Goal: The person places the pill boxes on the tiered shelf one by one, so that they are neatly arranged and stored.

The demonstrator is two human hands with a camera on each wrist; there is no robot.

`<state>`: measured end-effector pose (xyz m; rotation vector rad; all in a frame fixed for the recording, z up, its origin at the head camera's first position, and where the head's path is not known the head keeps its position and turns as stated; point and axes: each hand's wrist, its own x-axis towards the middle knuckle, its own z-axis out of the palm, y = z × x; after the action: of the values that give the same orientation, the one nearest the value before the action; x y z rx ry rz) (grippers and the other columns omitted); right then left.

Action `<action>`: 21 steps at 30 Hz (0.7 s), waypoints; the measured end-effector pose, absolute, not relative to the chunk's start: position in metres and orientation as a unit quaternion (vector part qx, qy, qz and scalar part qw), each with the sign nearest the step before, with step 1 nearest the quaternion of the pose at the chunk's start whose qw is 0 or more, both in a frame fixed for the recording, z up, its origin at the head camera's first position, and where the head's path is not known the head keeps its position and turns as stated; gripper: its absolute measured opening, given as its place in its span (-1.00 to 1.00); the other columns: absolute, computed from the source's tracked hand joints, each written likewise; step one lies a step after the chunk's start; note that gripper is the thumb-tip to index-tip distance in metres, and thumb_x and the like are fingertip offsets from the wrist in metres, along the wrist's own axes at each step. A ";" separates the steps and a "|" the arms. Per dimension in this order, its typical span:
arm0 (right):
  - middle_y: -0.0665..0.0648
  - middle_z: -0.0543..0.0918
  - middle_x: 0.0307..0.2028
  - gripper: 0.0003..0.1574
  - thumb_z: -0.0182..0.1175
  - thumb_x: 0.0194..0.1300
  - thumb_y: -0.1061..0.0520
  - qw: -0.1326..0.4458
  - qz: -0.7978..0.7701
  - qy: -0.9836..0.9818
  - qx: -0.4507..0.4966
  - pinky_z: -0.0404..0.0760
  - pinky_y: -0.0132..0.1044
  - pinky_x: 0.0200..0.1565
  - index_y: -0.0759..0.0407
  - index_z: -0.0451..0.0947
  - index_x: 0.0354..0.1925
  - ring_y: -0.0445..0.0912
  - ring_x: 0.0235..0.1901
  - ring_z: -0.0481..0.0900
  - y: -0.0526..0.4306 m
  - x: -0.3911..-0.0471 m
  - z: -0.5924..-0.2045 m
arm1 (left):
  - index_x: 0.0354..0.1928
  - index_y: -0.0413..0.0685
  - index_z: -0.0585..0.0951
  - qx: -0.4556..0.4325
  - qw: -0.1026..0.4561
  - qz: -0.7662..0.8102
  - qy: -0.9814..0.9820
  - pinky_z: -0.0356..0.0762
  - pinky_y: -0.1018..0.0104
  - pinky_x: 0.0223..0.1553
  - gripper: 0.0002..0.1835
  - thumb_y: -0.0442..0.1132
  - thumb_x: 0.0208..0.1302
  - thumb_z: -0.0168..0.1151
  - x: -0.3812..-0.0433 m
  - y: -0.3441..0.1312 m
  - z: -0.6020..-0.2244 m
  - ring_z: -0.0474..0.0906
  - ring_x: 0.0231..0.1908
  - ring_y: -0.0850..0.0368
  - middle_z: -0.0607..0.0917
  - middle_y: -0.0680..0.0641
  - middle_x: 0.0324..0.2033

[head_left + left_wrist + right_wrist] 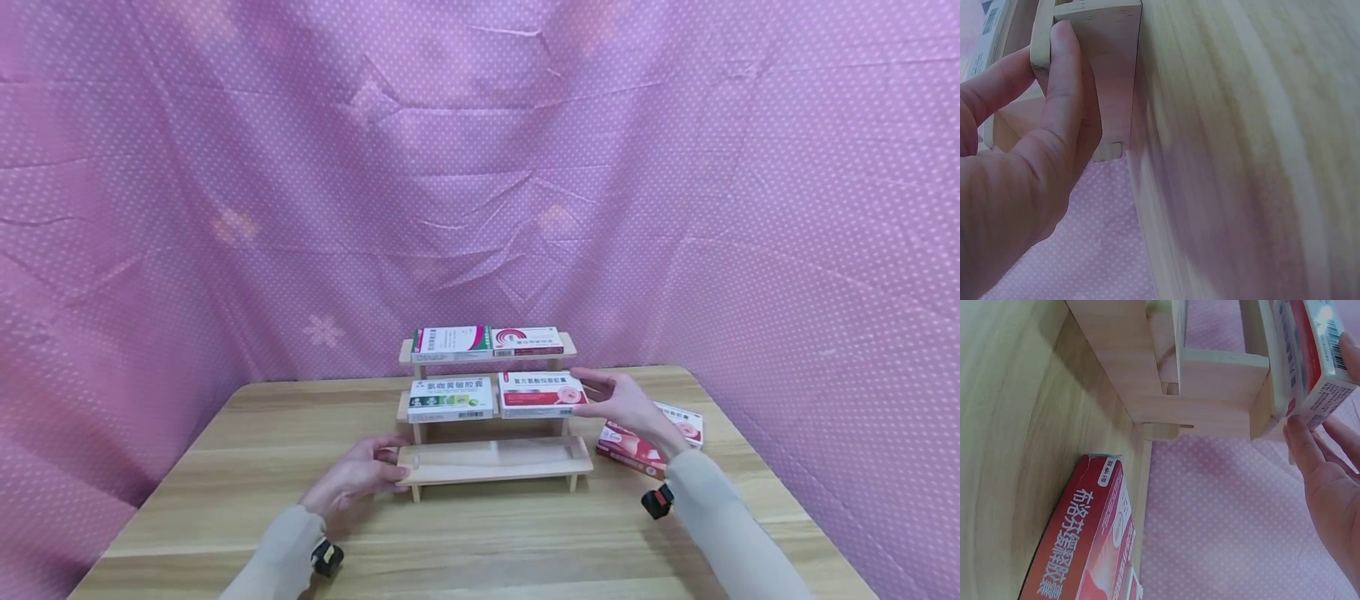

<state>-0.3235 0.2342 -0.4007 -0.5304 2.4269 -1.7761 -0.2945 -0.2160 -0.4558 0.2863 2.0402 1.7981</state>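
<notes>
while the head view shows the red-and-white box (542, 393) on the middle tier (402, 406) of the wooden stand (495, 452), printed face up beside a green-and-white box (450, 397), we see the right hand (626, 410) pinching its right end and the left hand (358, 475) gripping the left end of the lowest tier (480, 472). we judge the step in hand to be seating or squaring that box; the next move seems to call for easing the right fingers off without dragging it. a red box (633, 450) lies on the counter (525, 550) to the right.

in the left wrist view, we find thumb and fingers pinching the board's end.

in the right wrist view, our box looks crisp-edged, barcode on its white long side, one finger against its rear corner
</notes>
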 end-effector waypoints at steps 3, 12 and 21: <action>0.27 0.30 0.42 -0.06 0.44 0.10 0.18 0.045 -0.583 0.789 -0.185 0.45 -0.29 0.28 0.25 0.29 0.39 0.17 0.41 0.23 0.232 -0.327 -0.402 | 0.38 -0.51 0.12 0.102 0.201 0.642 0.732 0.70 0.08 0.00 -0.25 -0.54 0.18 0.20 -0.294 -0.216 -0.455 0.64 -0.18 -0.03 0.49 -0.37 -0.02; 0.31 0.28 0.42 -0.06 0.42 0.12 0.22 0.047 -0.588 0.784 -0.195 0.44 -0.35 0.27 0.31 0.26 0.40 0.18 0.41 0.22 0.229 -0.337 -0.407 | 0.37 -0.52 0.14 0.102 0.196 0.636 0.739 0.70 0.10 0.00 -0.25 -0.53 0.16 0.22 -0.293 -0.215 -0.454 0.63 -0.18 -0.02 0.51 -0.35 -0.04; 0.29 0.30 0.41 -0.05 0.45 0.10 0.18 0.051 -0.581 0.792 -0.181 0.40 -0.22 0.32 0.27 0.28 0.39 0.14 0.41 0.25 0.227 -0.340 -0.406 | 0.37 -0.49 0.17 0.090 0.191 0.633 0.745 0.70 0.10 0.00 -0.26 -0.52 0.16 0.23 -0.292 -0.214 -0.453 0.63 -0.18 -0.02 0.50 -0.37 -0.02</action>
<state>-0.3398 0.2271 -0.4063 -0.5509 2.4095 -1.7678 -0.2922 -0.2142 -0.4532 0.2521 2.0935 1.7774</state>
